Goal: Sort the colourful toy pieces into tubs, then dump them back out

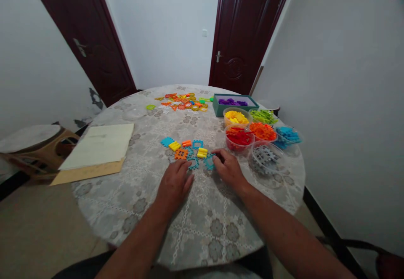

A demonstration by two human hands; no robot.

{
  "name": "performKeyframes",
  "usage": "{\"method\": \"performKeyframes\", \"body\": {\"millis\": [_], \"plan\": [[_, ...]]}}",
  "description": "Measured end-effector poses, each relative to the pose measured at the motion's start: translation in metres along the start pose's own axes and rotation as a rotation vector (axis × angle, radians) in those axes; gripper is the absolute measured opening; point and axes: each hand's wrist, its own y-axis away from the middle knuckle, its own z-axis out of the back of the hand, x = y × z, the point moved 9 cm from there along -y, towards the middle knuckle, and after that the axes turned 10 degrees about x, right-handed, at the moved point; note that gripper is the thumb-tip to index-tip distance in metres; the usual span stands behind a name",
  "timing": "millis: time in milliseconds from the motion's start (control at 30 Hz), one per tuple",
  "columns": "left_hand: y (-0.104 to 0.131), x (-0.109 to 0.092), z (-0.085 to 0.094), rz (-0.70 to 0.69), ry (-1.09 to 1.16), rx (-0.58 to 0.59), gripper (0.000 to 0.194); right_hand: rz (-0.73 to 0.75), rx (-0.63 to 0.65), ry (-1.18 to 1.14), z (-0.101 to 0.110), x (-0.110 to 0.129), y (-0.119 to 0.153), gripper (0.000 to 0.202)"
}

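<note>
In the head view, my right hand pinches the right edge of a teal square frame piece with toothed edges, low over the tabletop. My left hand rests on the cloth, thumb apart from the fingers, its fingertips at a second teal frame piece. Just beyond those fingers lies an orange windowed square. Around the hands are yellow pieces, more yellow pieces, a blue square, a blue frame and a small orange piece.
At right stand clear tubs of yellow, red, orange, green, blue and grey pieces. A green box holds purple pieces. Mixed pieces lie far back; papers lie left.
</note>
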Motion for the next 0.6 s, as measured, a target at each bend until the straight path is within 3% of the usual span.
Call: {"method": "performKeyframes", "body": {"millis": [167, 333, 500, 600], "plan": [[-0.015, -0.001, -0.02, 0.079, -0.17, 0.141, 0.025, 0.006, 0.05, 0.047, -0.003, -0.011, -0.004, 0.029], [-0.023, -0.001, -0.024, 0.118, -0.16, 0.201, 0.011, 0.036, 0.119, 0.031, -0.014, -0.009, -0.002, 0.029], [-0.011, -0.001, -0.007, 0.19, 0.236, 0.096, 0.013, 0.055, 0.185, -0.139, -0.019, -0.006, 0.003, 0.03], [-0.002, 0.002, -0.011, 0.316, 0.585, 0.124, 0.02, 0.066, 0.248, -0.227, -0.027, -0.004, 0.005, 0.031]]}}
